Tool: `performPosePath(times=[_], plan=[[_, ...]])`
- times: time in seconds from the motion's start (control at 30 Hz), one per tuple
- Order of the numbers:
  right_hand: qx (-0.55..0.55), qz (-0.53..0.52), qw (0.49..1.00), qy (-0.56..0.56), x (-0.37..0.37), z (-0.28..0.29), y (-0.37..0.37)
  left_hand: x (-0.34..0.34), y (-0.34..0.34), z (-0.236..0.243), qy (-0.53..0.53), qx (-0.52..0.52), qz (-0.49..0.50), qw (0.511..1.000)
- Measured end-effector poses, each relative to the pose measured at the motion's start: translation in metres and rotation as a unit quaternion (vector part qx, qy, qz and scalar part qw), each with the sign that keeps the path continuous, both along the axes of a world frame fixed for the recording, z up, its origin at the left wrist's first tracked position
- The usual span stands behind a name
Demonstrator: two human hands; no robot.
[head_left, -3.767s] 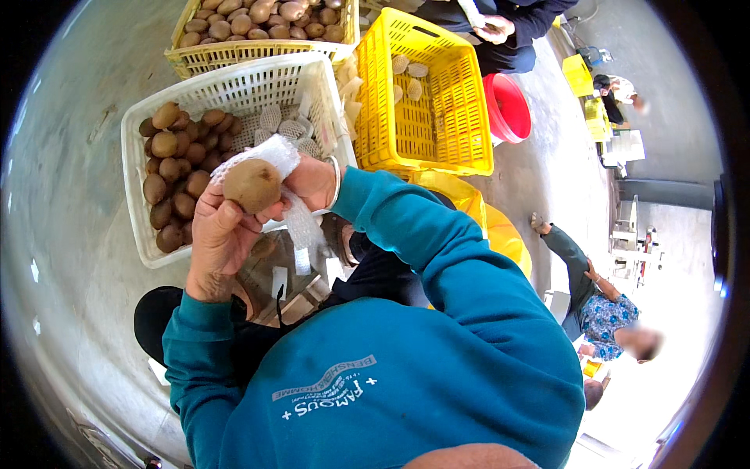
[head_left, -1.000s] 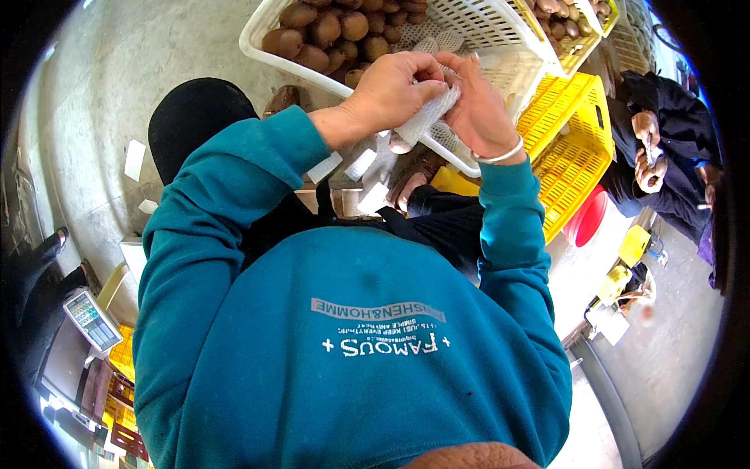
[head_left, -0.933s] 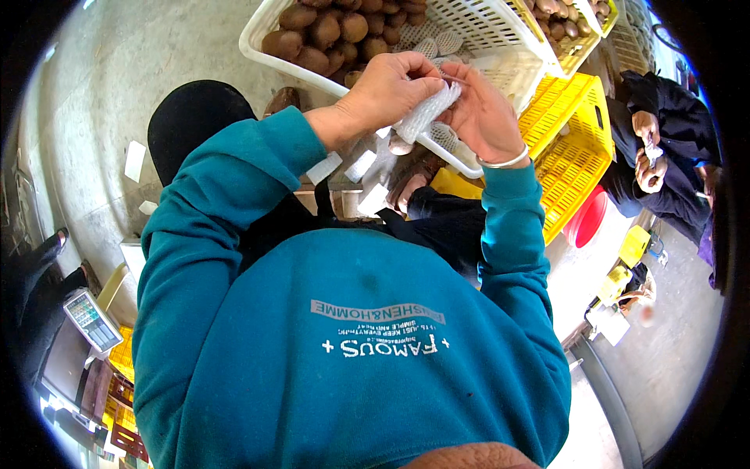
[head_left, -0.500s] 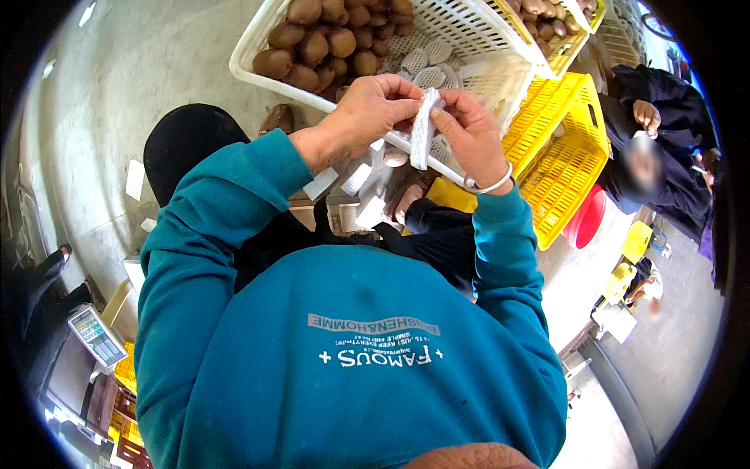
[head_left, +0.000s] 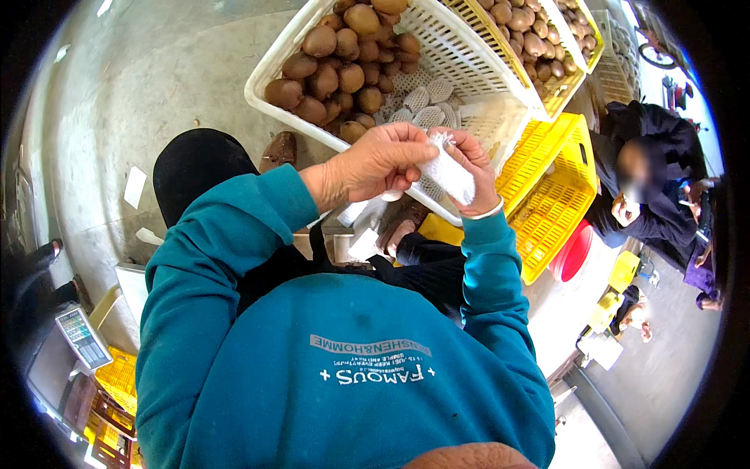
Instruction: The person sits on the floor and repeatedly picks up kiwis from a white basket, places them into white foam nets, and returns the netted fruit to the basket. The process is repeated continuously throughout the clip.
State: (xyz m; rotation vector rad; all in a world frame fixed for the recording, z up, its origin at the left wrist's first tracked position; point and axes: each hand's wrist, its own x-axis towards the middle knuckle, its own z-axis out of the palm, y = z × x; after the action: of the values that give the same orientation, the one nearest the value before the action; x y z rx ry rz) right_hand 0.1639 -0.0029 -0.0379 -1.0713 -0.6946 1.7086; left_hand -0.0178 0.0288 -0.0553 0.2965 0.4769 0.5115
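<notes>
A white foam net sleeve is stretched between my hands, just over the near edge of a white plastic crate. My left hand pinches its upper end between thumb and fingers. Behind the sleeve, my right hand grips it with the fingers closed; part of that hand is hidden. Brown kiwifruit are heaped in the left part of the crate. Beside them lie several fruits in white foam nets.
To the right of the white crate stands a yellow crate, with a red bucket by it. Further yellow crates hold more kiwifruit. A person in dark clothes sits at the right. A digital scale stands at the far left.
The sleeve, narrow and bunched before, is now flatter and wider, tilted down to the right. Both hands have come lower in the picture, and the whole view has shifted a little.
</notes>
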Motion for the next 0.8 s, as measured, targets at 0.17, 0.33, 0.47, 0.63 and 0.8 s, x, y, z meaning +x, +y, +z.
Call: performPosePath(times=[0.17, 0.33, 0.47, 0.63, 0.8], plan=[[0.031, 0.147, 0.988, 0.021, 0.019, -0.025, 0.036, 0.000, 0.001, 0.005, 0.001, -0.021, -0.012, 1.000], [0.009, 0.208, 0.974, 0.090, 0.017, -0.056, 0.075, -0.008, 0.014, 0.008, -0.033, -0.048, 0.027, 0.998], [-0.135, -0.025, 0.986, -0.092, 0.022, -0.134, 0.141, -0.009, 0.020, 0.013, -0.108, -0.076, 0.026, 0.991], [-0.222, -0.159, 0.917, -0.290, -0.006, -0.191, 0.203, -0.009, 0.019, 0.026, -0.128, -0.100, -0.007, 0.987], [-0.206, -0.179, 0.842, -0.466, -0.011, -0.216, 0.228, -0.015, 0.018, 0.035, -0.117, -0.067, -0.048, 0.990]])
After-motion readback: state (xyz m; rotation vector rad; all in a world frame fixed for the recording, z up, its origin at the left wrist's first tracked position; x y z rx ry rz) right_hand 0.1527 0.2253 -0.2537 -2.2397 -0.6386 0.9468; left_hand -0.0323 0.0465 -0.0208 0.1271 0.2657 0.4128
